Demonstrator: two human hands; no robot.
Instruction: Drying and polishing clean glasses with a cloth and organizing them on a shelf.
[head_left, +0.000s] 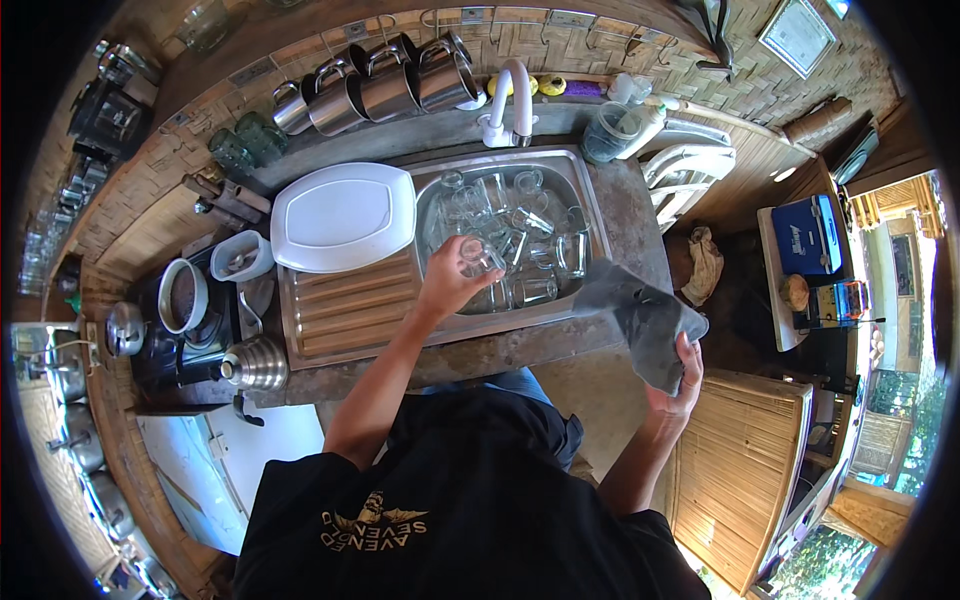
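Observation:
A clear drinking glass (480, 256) is gripped in my left hand (448, 279), above the near left part of a stainless steel sink (592, 169). Below and beyond it, several clear glasses and glass mugs (534, 286) lie jumbled in the basin, some on their sides. My right hand (679, 379) holds a grey cloth (646, 322) to the right of the sink, over the counter's front edge. The cloth hangs out towards the basin and is partly blurred. A white faucet (514, 101) stands behind the basin.
A white oval platter (343, 217) rests on the ridged drainboard (356, 307). Steel mugs (386, 86) line the back ledge. At left stand a gooseneck kettle (256, 364), a stove (154, 349) and a plastic tub (242, 256). A plastic container (609, 131) and a bottle (646, 129) stand behind right.

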